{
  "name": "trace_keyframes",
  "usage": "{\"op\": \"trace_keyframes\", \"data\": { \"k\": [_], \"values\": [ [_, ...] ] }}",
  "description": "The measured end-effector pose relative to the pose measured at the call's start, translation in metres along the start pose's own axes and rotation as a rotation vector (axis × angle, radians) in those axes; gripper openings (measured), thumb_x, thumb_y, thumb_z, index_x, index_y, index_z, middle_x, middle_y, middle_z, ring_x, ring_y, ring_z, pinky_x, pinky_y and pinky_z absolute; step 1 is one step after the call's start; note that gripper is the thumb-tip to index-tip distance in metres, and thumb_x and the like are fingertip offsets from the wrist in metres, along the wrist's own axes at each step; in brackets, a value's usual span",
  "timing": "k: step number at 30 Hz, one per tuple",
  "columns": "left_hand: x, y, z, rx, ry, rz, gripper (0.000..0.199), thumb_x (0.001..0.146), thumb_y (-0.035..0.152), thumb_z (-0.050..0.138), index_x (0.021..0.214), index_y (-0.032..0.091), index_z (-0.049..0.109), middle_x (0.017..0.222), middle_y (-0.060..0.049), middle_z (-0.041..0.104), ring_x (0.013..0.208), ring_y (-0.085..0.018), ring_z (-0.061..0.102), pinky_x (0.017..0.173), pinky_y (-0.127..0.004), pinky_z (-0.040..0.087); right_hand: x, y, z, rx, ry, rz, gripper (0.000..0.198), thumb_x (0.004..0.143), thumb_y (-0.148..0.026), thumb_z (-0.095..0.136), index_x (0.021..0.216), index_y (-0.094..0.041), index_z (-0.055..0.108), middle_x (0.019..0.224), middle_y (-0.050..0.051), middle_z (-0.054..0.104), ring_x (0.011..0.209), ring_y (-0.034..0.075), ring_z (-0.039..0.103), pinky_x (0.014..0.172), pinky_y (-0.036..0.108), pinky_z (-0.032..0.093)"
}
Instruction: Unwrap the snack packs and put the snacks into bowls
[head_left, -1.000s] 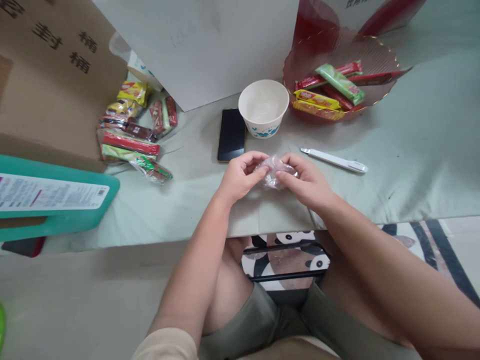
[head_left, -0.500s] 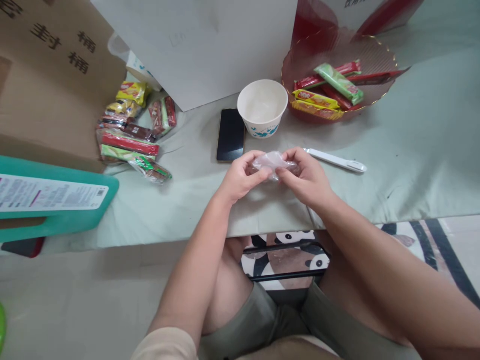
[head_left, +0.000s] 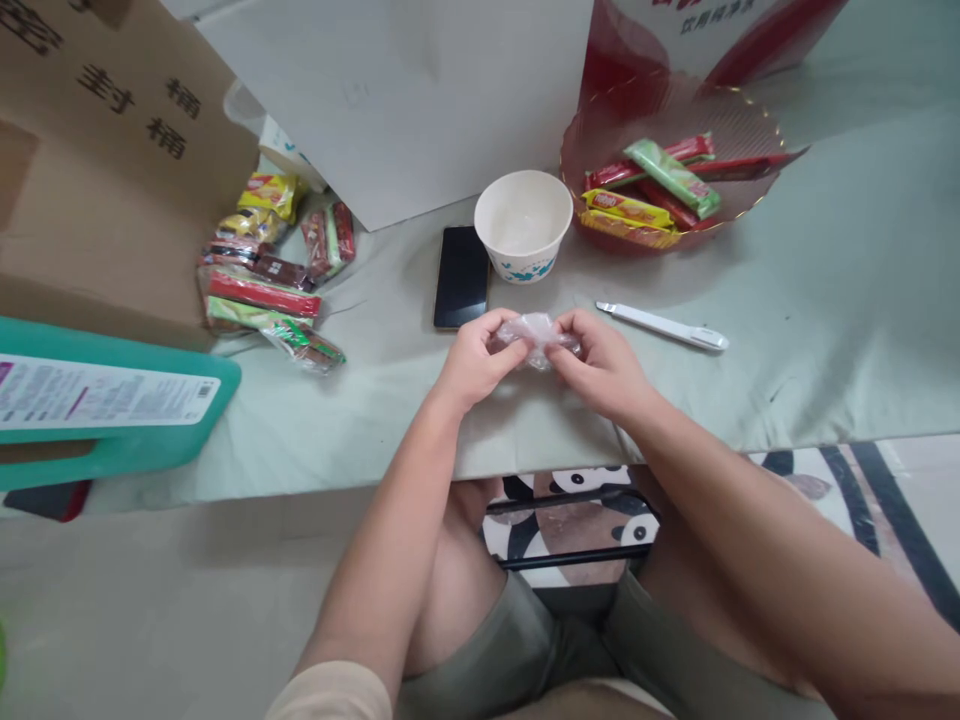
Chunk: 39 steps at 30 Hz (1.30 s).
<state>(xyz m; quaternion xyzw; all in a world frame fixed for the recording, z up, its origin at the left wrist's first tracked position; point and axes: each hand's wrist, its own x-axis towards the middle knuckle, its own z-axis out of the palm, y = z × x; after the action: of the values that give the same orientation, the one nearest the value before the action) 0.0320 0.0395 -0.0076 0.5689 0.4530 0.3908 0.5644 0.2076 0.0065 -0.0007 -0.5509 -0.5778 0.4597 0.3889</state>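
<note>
One clear crinkled wrapper (head_left: 536, 335), held just above the table (head_left: 825, 300) near its front edge, betw. both hands. Left hand (head_left: 476, 360) fingers pinch its left end; right hand (head_left: 600, 360) fingers pinch the right end. Behind: 1 white paper bowl (head_left: 523, 225), contents hard to tell; 1 black phone (head_left: 461, 277); 1 white cutter (head_left: 664, 325). Red dish (head_left: 739, 120) holds approx. 6 snack bars.
</note>
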Motion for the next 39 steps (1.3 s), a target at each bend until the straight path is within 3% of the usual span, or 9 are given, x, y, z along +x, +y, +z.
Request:
{"op": "trace_keyframes", "data": {
  "k": [3,8,13,19,26,31,34,39],
  "values": [
    [0.001,0.002,-0.002,-0.065,0.080,-0.006,0.030,0.072,0.039,0.080,0.089,0.020,0.064,0.076,0.001,0.067,0.062,-0.010,0.061,0.059,-0.023,0.052,0.002,-0.002,-0.002,-0.011,0.085,-0.019,0.012,0.080,-0.031,0.057,0.084,-0.024,0.048,0.065,-0.005,0.050,0.059,0.013,0.045,0.060,0.030,0.036],
    [0.006,0.004,-0.009,-0.196,0.260,-0.040,0.029,0.075,0.046,0.073,0.083,0.021,0.059,0.068,0.003,0.066,0.056,-0.010,0.066,0.054,-0.020,0.052,0.004,0.005,-0.010,0.089,0.469,-0.075,0.018,0.085,-0.025,0.052,0.084,-0.027,0.033,0.068,-0.005,0.038,0.056,0.012,0.038,0.054,0.029,0.034],
    [0.006,0.008,-0.009,-0.228,0.308,-0.029,0.027,0.074,0.043,0.073,0.073,0.021,0.057,0.059,0.004,0.061,0.050,-0.009,0.062,0.049,-0.018,0.050,0.014,0.019,-0.023,0.224,0.661,-0.091,0.022,0.088,-0.032,0.053,0.086,-0.028,0.031,0.070,-0.004,0.034,0.050,0.014,0.037,0.048,0.032,0.036],
    [0.007,0.009,-0.007,-0.218,0.346,-0.022,0.031,0.072,0.047,0.073,0.069,0.021,0.056,0.055,0.005,0.057,0.048,-0.008,0.059,0.049,-0.019,0.050,0.028,0.019,-0.029,0.263,0.553,-0.076,0.035,0.085,-0.053,0.055,0.090,-0.028,0.032,0.079,-0.001,0.041,0.059,0.015,0.051,0.054,0.033,0.045],
    [0.003,0.009,-0.011,-0.218,0.369,-0.043,0.034,0.069,0.050,0.074,0.069,0.021,0.057,0.054,0.005,0.056,0.047,-0.008,0.058,0.048,-0.019,0.050,0.047,-0.008,-0.001,0.529,0.381,-0.022,0.037,0.082,-0.053,0.056,0.093,-0.028,0.030,0.075,-0.005,0.045,0.065,0.012,0.060,0.064,0.028,0.053],
    [-0.001,0.007,-0.018,-0.239,0.377,-0.042,0.034,0.070,0.050,0.074,0.070,0.020,0.057,0.054,0.005,0.057,0.047,-0.008,0.058,0.048,-0.019,0.049,0.059,-0.020,0.011,0.599,0.271,-0.010,0.044,0.078,-0.054,0.062,0.105,-0.030,0.036,0.103,0.000,0.061,0.090,0.015,0.071,0.076,0.029,0.057],
    [-0.002,0.008,-0.022,-0.232,0.376,-0.032,0.033,0.071,0.050,0.073,0.069,0.021,0.057,0.054,0.004,0.057,0.048,-0.009,0.058,0.049,-0.019,0.049,0.060,-0.017,0.013,0.584,0.280,0.059,0.040,0.079,-0.050,0.060,0.106,-0.030,0.039,0.104,0.000,0.063,0.087,0.014,0.072,0.075,0.028,0.057],
    [-0.004,0.011,-0.024,-0.252,0.373,-0.005,0.035,0.073,0.052,0.073,0.071,0.021,0.055,0.055,0.005,0.056,0.048,-0.008,0.058,0.049,-0.019,0.049,0.055,-0.004,0.009,0.577,0.394,0.156,0.028,0.074,-0.034,0.056,0.098,-0.028,0.042,0.088,-0.003,0.059,0.067,0.010,0.064,0.063,0.025,0.054]
  ]
}}
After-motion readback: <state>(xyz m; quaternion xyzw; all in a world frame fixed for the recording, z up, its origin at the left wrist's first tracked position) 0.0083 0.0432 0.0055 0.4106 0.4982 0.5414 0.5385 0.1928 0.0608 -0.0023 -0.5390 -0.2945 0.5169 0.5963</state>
